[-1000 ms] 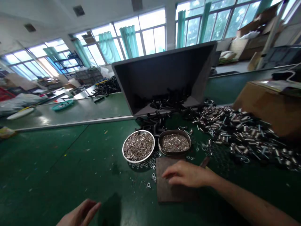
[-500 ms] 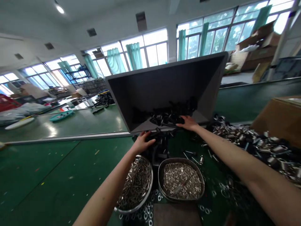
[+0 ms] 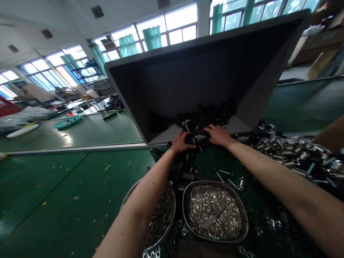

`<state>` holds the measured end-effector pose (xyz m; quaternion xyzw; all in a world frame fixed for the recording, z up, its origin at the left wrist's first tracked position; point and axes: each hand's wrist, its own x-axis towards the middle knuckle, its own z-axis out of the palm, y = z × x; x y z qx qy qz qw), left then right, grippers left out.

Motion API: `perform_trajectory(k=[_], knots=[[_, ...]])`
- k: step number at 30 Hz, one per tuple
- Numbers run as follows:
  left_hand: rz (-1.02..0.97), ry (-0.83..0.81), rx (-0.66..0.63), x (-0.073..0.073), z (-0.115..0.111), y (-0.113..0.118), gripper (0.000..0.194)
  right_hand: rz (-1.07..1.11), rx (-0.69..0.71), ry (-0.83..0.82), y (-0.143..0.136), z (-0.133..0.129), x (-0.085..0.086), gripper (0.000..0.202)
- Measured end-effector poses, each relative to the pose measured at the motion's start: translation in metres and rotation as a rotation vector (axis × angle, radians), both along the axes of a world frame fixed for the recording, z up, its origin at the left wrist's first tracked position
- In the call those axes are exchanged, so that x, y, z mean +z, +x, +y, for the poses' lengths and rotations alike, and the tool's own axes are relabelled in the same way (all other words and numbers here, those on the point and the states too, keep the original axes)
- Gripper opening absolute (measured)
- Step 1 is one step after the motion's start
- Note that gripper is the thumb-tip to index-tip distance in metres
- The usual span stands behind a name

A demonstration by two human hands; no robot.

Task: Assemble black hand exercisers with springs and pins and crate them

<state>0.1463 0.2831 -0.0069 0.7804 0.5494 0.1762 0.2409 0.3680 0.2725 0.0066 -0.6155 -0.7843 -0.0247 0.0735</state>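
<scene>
The black, handle-like parts [image 3: 188, 125] are heaped at the lower lip of the large grey rectangular plastic bin [image 3: 201, 75], which is tipped with its open side toward the camera, and more are spilled just below that lip. The left hand [image 3: 182, 142] is reached forward over the round, pale-rimmed dish of small metal pins [image 3: 163, 218], its fingers curled over black parts at the lip. The right hand [image 3: 219, 135] is extended inward from the right, palm down, its fingers bent onto the same heap; whether a part is gripped by either hand cannot be told. A narrow gap is left between the hands. The oval metal tray of small silvery pieces [image 3: 215, 211] is placed between the forearms, near the tabletop's front edge, just beside the round dish. Along the right side of the green tabletop [image 3: 61, 193], space is taken up by the pile of shiny metal cylinders and bolts [image 3: 295, 154]. Open room is left across the tabletop's left part, up to the pale strip [image 3: 80, 148] along its far edge.
</scene>
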Motion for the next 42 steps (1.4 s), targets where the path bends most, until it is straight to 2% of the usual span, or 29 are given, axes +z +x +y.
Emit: perform_trajectory(k=[3, 7, 12, 14, 16, 18, 21, 25, 29, 32, 34, 36, 39, 42], knots=[[0.086, -0.030, -0.121, 0.004, -0.032, 0.003, 0.064, -0.028, 0.034, -0.035, 0.003, -0.030, 0.003, 0.035], [0.168, -0.052, -0.244, 0.018, -0.065, 0.005, 0.049, -0.029, 0.102, -0.095, -0.002, -0.076, 0.002, 0.034], [0.151, -0.106, -0.472, 0.040, -0.097, 0.005, 0.033, 0.047, 0.114, -0.181, 0.006, -0.128, 0.011, 0.024], [0.090, -0.065, -0.493, 0.046, -0.113, 0.004, 0.032, 0.105, 0.071, -0.182, 0.014, -0.143, 0.021, 0.027], [0.006, 0.015, -0.436, 0.051, -0.129, 0.000, 0.031, 0.161, -0.008, -0.146, 0.023, -0.156, 0.033, 0.036], [-0.038, 0.070, -0.325, 0.054, -0.142, -0.007, 0.028, 0.208, -0.096, -0.102, 0.030, -0.168, 0.044, 0.045], [-0.007, 0.085, -0.135, 0.055, -0.149, -0.029, 0.025, 0.279, -0.159, -0.058, 0.034, -0.189, 0.052, 0.044], [0.028, 0.072, 0.073, 0.053, -0.149, -0.071, 0.029, 0.378, -0.058, -0.086, 0.033, -0.220, 0.042, 0.029], [0.039, 0.063, 0.151, 0.054, -0.162, -0.099, 0.032, 0.373, 0.111, -0.110, 0.024, -0.249, 0.024, 0.011], [0.089, 0.066, 0.139, 0.052, -0.177, -0.096, 0.031, 0.378, 0.189, -0.089, 0.013, -0.265, 0.021, 0.010], [0.144, 0.073, 0.112, 0.048, -0.183, -0.085, 0.032, 0.357, 0.206, -0.046, 0.006, -0.274, 0.022, 0.017], [0.212, 0.089, 0.098, 0.042, -0.185, -0.071, 0.042, 0.339, 0.216, -0.006, -0.001, -0.282, 0.024, 0.022], [0.319, 0.093, 0.127, 0.031, -0.179, -0.052, 0.057, 0.341, 0.230, 0.021, -0.007, -0.293, 0.024, 0.021], [0.409, 0.046, 0.136, 0.025, -0.165, -0.042, 0.047, 0.347, 0.219, 0.005, -0.009, -0.301, 0.021, 0.017]])
